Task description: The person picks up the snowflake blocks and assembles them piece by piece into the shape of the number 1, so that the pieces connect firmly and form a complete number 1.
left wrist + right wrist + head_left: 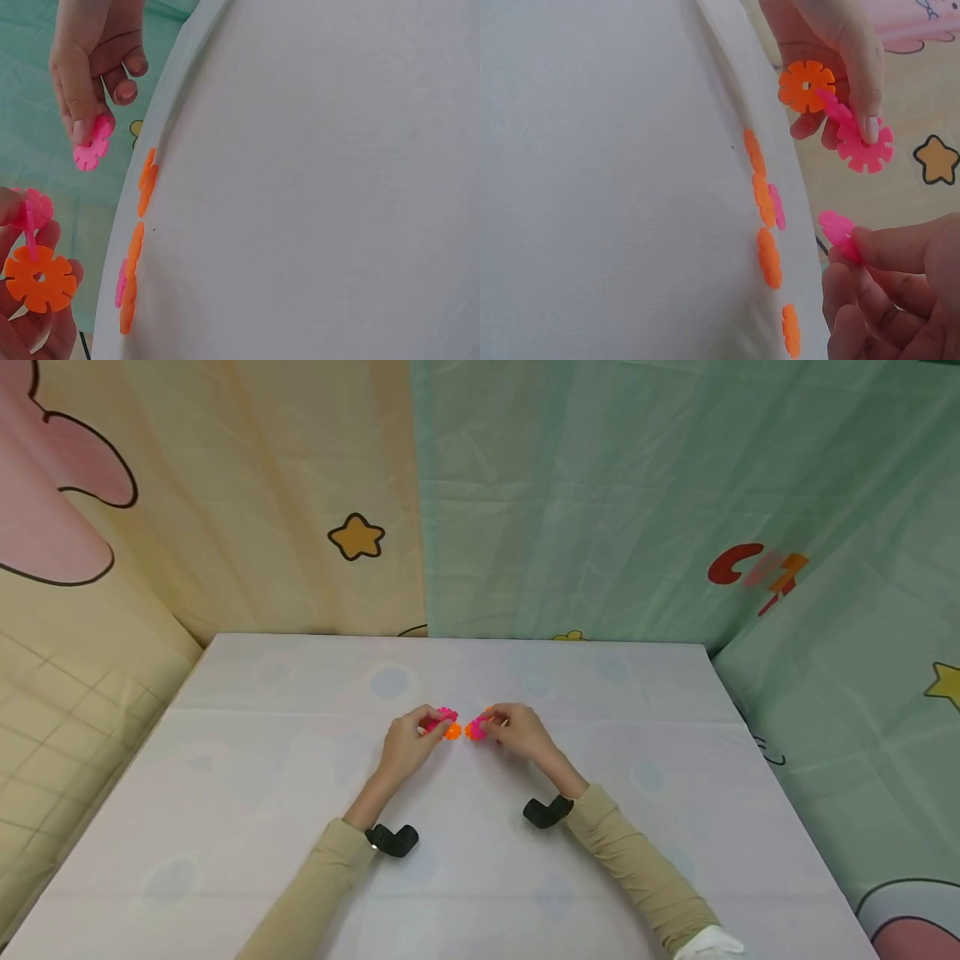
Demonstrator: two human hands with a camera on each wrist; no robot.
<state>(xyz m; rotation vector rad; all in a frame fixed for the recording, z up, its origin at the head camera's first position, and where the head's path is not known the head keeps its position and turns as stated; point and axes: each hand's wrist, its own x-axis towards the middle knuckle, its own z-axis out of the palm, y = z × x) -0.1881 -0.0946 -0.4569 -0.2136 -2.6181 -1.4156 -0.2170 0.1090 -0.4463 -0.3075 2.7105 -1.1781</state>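
Observation:
My left hand (408,745) pinches a small chain of flat, notched plastic flower discs. In the left wrist view it shows an orange disc (40,279) slotted to pink discs (34,210), with a pink one between thumb and finger. My right hand (521,732) pinches a single pink notched disc (838,234) between thumb and fingertips. Both hands are raised a little above the table, close together, and their pieces are apart. In the right wrist view the joined orange disc (807,86) hangs beside the left fingers.
Several loose orange discs (768,259) and a pink disc (778,206) lie on the white-covered table (450,877) by the hands. Printed curtains (600,510) stand behind the table and along its sides. A black wrist camera (393,841) sits on each wrist.

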